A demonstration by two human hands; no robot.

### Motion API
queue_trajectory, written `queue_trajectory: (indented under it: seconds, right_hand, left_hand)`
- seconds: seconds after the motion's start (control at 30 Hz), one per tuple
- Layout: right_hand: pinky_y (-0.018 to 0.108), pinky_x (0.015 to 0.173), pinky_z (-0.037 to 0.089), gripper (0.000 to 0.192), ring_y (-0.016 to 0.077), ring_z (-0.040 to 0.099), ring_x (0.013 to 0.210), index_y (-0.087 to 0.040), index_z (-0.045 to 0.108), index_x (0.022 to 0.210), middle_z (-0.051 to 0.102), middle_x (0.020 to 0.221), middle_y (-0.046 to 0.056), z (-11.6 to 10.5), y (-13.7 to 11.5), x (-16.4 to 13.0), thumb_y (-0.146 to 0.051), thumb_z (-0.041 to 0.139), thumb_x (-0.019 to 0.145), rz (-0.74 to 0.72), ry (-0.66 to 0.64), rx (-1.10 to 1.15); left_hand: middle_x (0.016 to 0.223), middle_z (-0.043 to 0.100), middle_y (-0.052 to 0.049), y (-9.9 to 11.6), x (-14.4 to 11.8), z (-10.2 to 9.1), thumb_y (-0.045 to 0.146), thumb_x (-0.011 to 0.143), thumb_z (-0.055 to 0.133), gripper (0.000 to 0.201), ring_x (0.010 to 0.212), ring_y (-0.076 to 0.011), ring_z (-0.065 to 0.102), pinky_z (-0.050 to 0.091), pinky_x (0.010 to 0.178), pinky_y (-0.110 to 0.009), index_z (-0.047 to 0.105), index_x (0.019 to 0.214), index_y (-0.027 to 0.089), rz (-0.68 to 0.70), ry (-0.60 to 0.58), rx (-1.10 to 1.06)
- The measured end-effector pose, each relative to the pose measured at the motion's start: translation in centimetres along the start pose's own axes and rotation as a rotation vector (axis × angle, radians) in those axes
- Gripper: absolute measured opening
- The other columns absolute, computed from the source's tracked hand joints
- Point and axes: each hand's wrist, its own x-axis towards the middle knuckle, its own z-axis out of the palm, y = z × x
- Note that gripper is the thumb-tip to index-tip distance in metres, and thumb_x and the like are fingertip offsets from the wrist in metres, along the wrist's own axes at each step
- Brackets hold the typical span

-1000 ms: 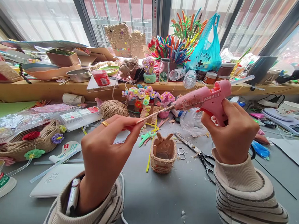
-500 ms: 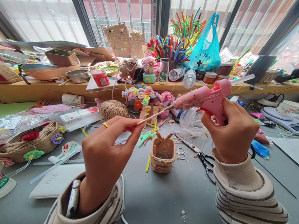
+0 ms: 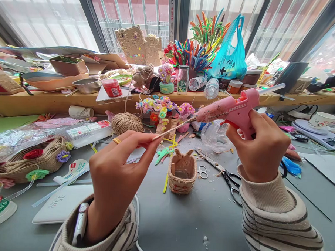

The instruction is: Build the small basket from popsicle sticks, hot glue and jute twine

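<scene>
**Above the table, between the hands: hot nozzle, bare fingers, one thin stick**

Thin stick is in mid-air, slanting up from the left to the glue gun. Its far end is at the nozzle; can't tell if they touch or if glue is out.

Left hand: pinching the stick's near end, thumb against forefinger. Right hand: wrapped round the gun's handle. Trigger finger mostly hidden, can't tell if it's pressing.

Risks, my read:
- Burn. Stick slopes down toward the left fingers, so too much glue could run that way. A slip of the gun along the stick would do the same.
- Drop or swing. Held at one end only; a push from the nozzle could twist it out of the pinch.
- Drips or strings. Small basket stands upright on the table, lower in view than the nozzle; can't tell if it's directly under. A slow trigger release could leave blobs on it.
- Melting. Clear bag lies beyond the gun; parking a hot barrel there looks bad.
- Snag. White cable runs just beside the left sleeve; a quick arm move could catch it.
</scene>
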Motion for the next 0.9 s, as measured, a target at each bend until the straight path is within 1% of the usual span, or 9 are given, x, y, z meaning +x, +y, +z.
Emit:
queue_trajectory:
  seconds: [0.2, 0.37, 0.47, 0.63, 0.73, 0.8, 0.9]
  right_hand:
    - [0.029, 0.053, 0.036, 0.017, 0.0188, 0.052, 0.062, -0.015, 0.06, 0.085, 0.055, 0.065, 0.005, 0.2, 0.1, 0.0, -0.021, 0.055, 0.07, -0.001, -0.004, 0.013]
    - [0.029, 0.051, 0.035, 0.018, 0.0174, 0.049, 0.057, -0.014, 0.061, 0.084, 0.055, 0.063, 0.006, 0.3, 0.2, 0.1, -0.022, 0.055, 0.07, -0.006, 0.009, 0.002]
    - [0.029, 0.052, 0.035, 0.018, 0.0181, 0.05, 0.059, -0.013, 0.061, 0.085, 0.055, 0.064, 0.006, 0.2, 0.2, 0.1, -0.022, 0.053, 0.071, 0.006, -0.013, 0.009]
    - [0.03, 0.053, 0.036, 0.02, 0.0201, 0.052, 0.063, -0.014, 0.06, 0.087, 0.053, 0.063, 0.006, 0.3, 0.3, 0.0, -0.023, 0.05, 0.071, 0.025, -0.036, 0.019]
    - [0.029, 0.053, 0.035, 0.02, 0.0184, 0.05, 0.061, -0.015, 0.059, 0.085, 0.053, 0.064, 0.005, 0.7, 0.3, -0.1, -0.025, 0.051, 0.07, 0.027, -0.049, 0.018]
    - [0.028, 0.052, 0.034, 0.019, 0.0168, 0.047, 0.059, -0.015, 0.059, 0.084, 0.053, 0.064, 0.004, 1.1, 0.4, -0.1, -0.026, 0.053, 0.069, 0.031, -0.066, 0.011]
    - [0.028, 0.053, 0.034, 0.019, 0.0162, 0.044, 0.058, -0.015, 0.059, 0.08, 0.052, 0.064, 0.003, 1.9, 0.7, -0.3, -0.029, 0.055, 0.068, 0.071, -0.129, -0.02]
  left_hand:
    - [0.067, 0.065, 0.006, 0.1, 0.1, 0.0, 0.023, 0.075, 0.062, 0.003, 0.063, -0.012, 0.061, 0.046, 0.057, -0.024, 0.061, 0.076, 0.025, -0.008, 0.003, -0.008]
    - [0.067, 0.065, 0.006, 0.4, 0.1, -0.1, 0.022, 0.075, 0.062, 0.003, 0.062, -0.0109, 0.061, 0.046, 0.058, -0.023, 0.061, 0.075, 0.024, -0.01, 0.016, -0.015]
    - [0.066, 0.065, 0.005, 0.6, 0.1, -0.1, 0.02, 0.075, 0.061, 0.003, 0.063, -0.0105, 0.061, 0.046, 0.059, -0.023, 0.061, 0.074, 0.023, -0.016, 0.007, -0.007]
    - [0.068, 0.065, 0.007, 0.4, 0.1, -0.1, 0.021, 0.075, 0.061, 0.004, 0.064, -0.0108, 0.061, 0.047, 0.059, -0.023, 0.061, 0.076, 0.025, -0.005, 0.029, 0.005]
    - [0.069, 0.065, 0.007, 0.4, 0.1, -0.2, 0.02, 0.073, 0.064, 0.007, 0.063, -0.0098, 0.06, 0.047, 0.059, -0.022, 0.061, 0.077, 0.025, -0.005, 0.057, -0.03]
    - [0.068, 0.064, 0.007, 0.4, 0.1, -0.2, 0.02, 0.072, 0.065, 0.008, 0.062, -0.0094, 0.058, 0.047, 0.06, -0.022, 0.062, 0.076, 0.025, -0.056, 0.084, -0.073]
    - [0.066, 0.063, 0.008, 0.6, 0.1, -0.2, 0.019, 0.07, 0.066, 0.008, 0.059, -0.0099, 0.055, 0.046, 0.059, -0.025, 0.063, 0.073, 0.026, -0.179, 0.118, -0.194]
